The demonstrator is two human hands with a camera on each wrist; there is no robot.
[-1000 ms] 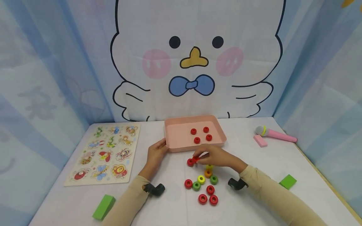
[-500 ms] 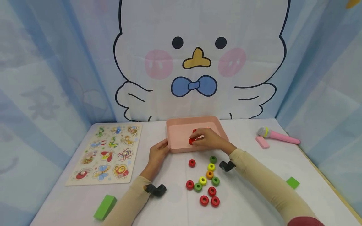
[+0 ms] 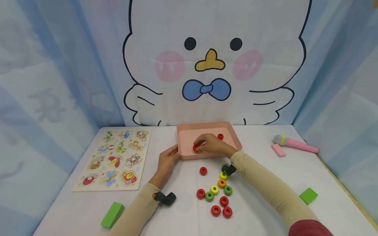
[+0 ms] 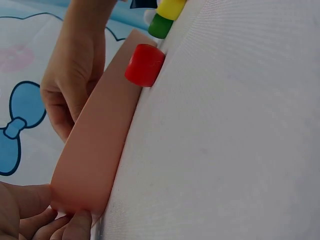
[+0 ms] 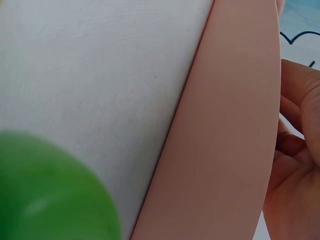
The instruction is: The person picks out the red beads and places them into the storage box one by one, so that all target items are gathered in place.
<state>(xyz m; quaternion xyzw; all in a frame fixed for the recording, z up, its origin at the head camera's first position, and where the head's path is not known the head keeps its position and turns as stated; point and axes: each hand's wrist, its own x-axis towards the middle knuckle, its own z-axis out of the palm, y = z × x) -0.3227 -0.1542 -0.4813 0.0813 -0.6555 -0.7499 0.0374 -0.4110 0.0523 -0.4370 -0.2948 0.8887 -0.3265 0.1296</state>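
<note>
A shallow pink tray (image 3: 189, 130) stands at the back of the table. My left hand (image 3: 167, 162) grips its near left corner, thumb at the rim and fingers curled against the outer wall, as the left wrist view shows. Inside the tray, my right hand (image 3: 210, 143) pinches a red bead (image 3: 195, 148) low over the floor, towards the left side. Another red bead (image 3: 220, 136) sits behind that hand, which hides the middle of the tray. In the right wrist view the tray's front wall (image 5: 215, 130) covers the fingertips.
In front of the tray lie several loose ring beads: a lone red one (image 3: 203, 170), yellow (image 3: 214, 189), orange (image 3: 221, 183), green (image 3: 228, 190) and more red. An insect puzzle board (image 3: 113, 160) lies left. Green blocks (image 3: 112, 214), a pink block (image 3: 278, 150) and a toy microphone (image 3: 295, 144) lie around.
My right hand has picked up a red bead in front of the tray, carried it over the front wall, and moved left inside the tray. My left hand has stayed at the corner.
</note>
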